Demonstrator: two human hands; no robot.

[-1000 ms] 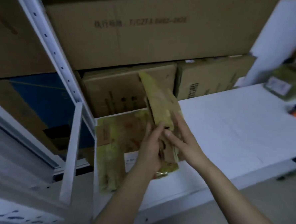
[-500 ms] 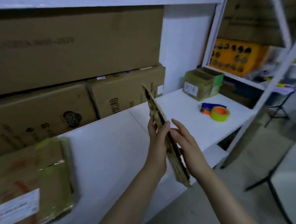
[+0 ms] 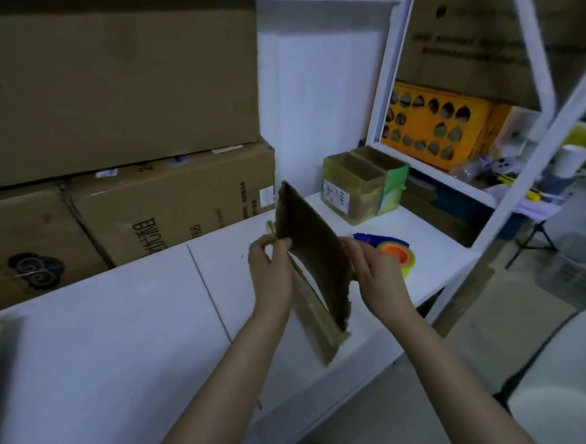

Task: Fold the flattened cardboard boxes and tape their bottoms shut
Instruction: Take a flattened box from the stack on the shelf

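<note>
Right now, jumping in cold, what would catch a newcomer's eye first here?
Dead centre, the flattened cardboard box is held on edge above the white shelf, the left hand pinching its left edge and the right hand gripping its right edge. Just behind the right hand lies the tape roll with its orange core, and the orange crate stands out in the neighbouring rack at upper right.

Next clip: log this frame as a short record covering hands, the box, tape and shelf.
left hand: pinches left edge of flattened cardboard box
right hand: grips its right edge
box state: partly opened, held upright above white shelf
tape dispenser: on shelf, just behind right hand
small open boxes: two, side by side at shelf's back right
</note>
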